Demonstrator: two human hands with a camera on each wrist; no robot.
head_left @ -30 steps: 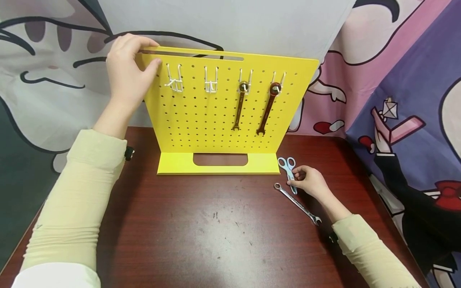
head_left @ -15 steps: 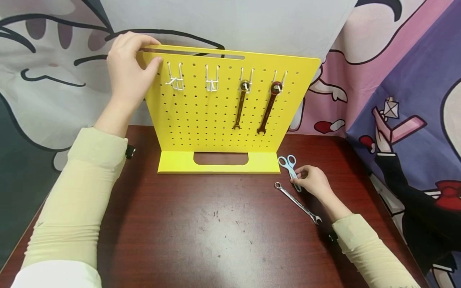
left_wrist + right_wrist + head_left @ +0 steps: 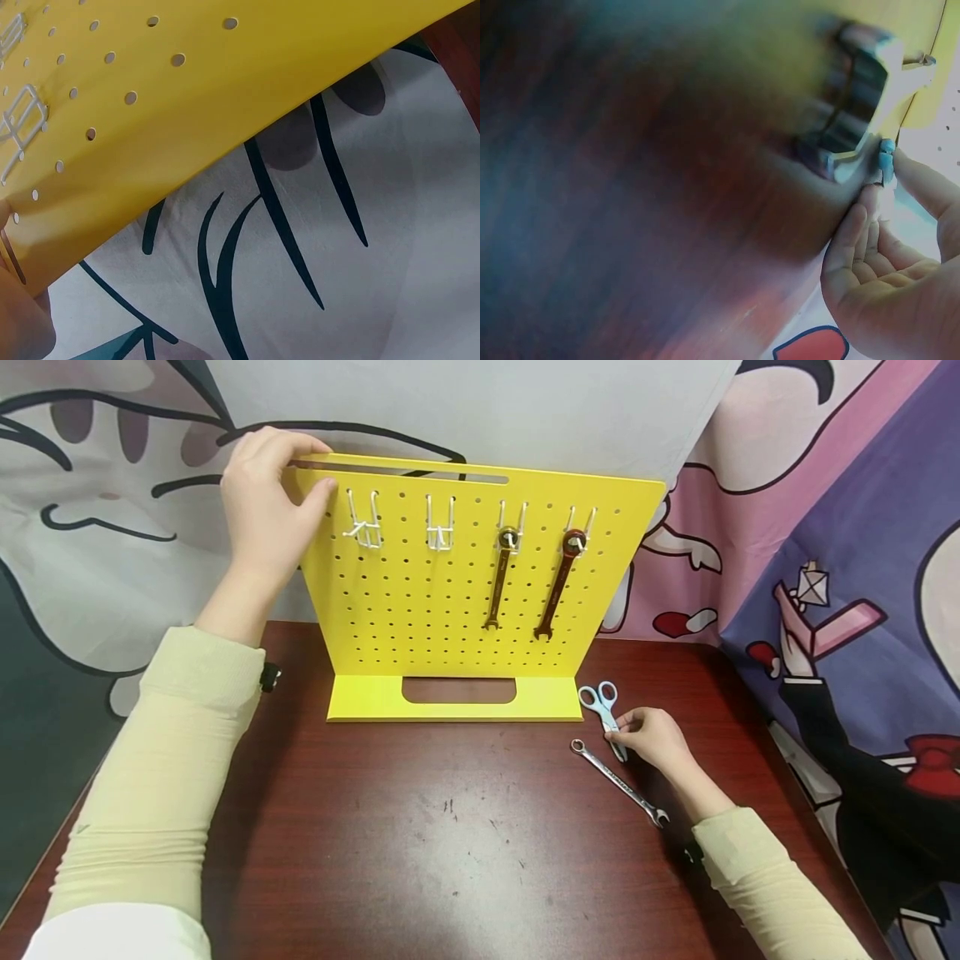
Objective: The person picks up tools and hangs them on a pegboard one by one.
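My left hand (image 3: 270, 510) grips the top left corner of a yellow pegboard (image 3: 420, 575), thumb on its front face and fingers over the upper edge. In the left wrist view the board (image 3: 195, 112) slants across the top, with part of the thumb at lower left. At the board's right foot, my right hand (image 3: 654, 739) pinches light blue scissors (image 3: 606, 713) by the blade end, handles pointing towards the back. Only a small blue piece of the scissors (image 3: 886, 161) shows at the fingertips in the right wrist view. A silver combination wrench (image 3: 618, 783) lies just in front of them.
Two dark wrenches, one (image 3: 499, 581) left of the other (image 3: 558, 585), hang from white hooks on the board. Two further hooks, a left one (image 3: 363, 531) and a middle one (image 3: 440, 533), hold nothing. A printed cloth (image 3: 825, 568) rises behind the brown table (image 3: 420, 827).
The scissors have turned slightly, their tip shifting right, while my right hand keeps hold of them. My left hand stays on the pegboard's corner.
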